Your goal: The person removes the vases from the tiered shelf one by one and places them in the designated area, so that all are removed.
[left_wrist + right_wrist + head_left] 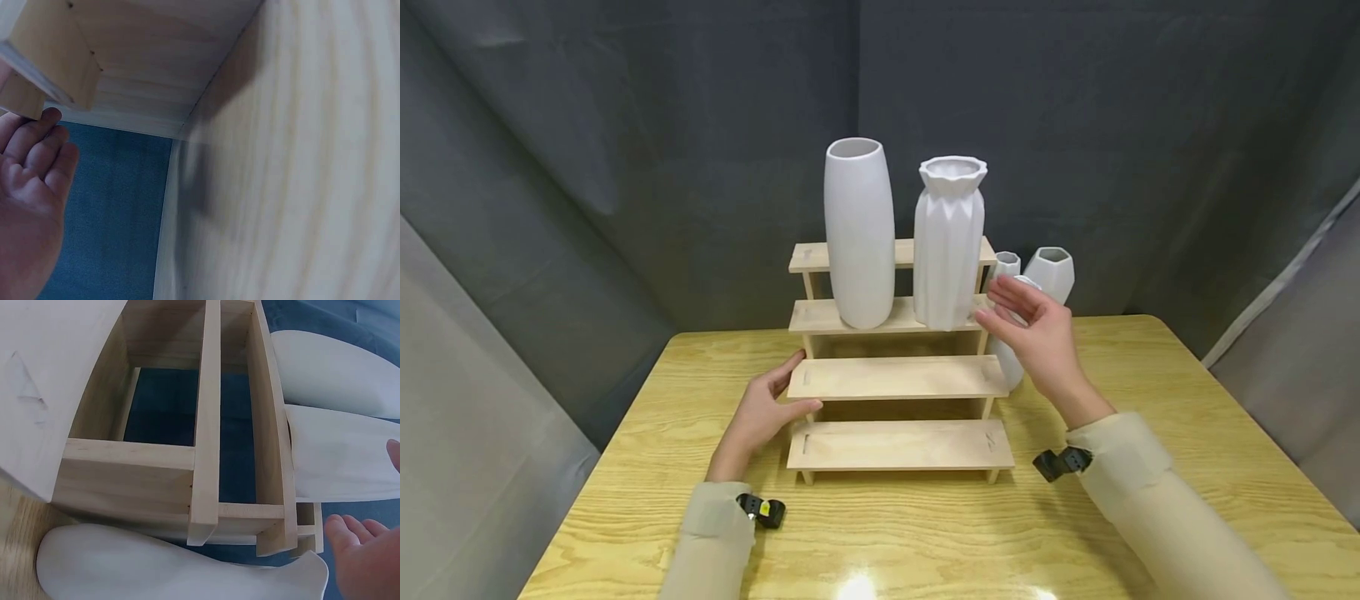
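Observation:
A pale wooden stepped shelf (898, 377) stands on the table. My left hand (762, 415) grips its left side, the thumb in front of the side post and the fingers behind. In the left wrist view, the curled fingers (44, 144) lie against a wooden edge. A tall smooth white vase (859, 233) stands upright on the second tier from the top, left of a pleated white vase (949, 250) with a flared rim. Just right of the pleated vase, my right hand (1041, 337) is raised with fingers extended, holding nothing, its thumb close to the vase's lower side.
Several more white vases stand right of the shelf, among them a faceted one (1051, 273); my right hand partly hides them. Wood-grain table (1075, 517) lies underneath. A dark grey curtain (730, 167) hangs behind.

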A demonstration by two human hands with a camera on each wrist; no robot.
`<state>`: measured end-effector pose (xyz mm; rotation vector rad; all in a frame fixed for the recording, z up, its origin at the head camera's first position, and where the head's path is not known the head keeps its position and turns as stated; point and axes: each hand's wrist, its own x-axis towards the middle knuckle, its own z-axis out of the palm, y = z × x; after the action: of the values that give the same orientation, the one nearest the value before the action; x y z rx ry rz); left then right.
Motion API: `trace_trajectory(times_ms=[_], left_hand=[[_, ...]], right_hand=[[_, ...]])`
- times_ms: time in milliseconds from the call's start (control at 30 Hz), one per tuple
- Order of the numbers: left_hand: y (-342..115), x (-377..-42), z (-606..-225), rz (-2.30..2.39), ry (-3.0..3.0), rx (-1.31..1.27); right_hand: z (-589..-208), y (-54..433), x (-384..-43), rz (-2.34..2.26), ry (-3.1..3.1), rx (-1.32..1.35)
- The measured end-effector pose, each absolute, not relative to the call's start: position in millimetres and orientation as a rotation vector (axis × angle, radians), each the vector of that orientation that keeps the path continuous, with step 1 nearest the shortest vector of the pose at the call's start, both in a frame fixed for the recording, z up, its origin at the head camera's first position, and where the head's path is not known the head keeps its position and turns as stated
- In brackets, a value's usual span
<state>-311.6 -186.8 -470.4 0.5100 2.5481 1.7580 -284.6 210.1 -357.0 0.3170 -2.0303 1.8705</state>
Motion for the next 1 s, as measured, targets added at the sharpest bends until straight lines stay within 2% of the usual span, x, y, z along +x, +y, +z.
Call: trace_trajectory(times_ms=[1000], left_hand=[[-185.6, -309.8, -467.9, 1.766, 2.544, 0.537]], right_hand=[[-346.9, 190.7, -306.3, 1.861, -2.054, 0.260]])
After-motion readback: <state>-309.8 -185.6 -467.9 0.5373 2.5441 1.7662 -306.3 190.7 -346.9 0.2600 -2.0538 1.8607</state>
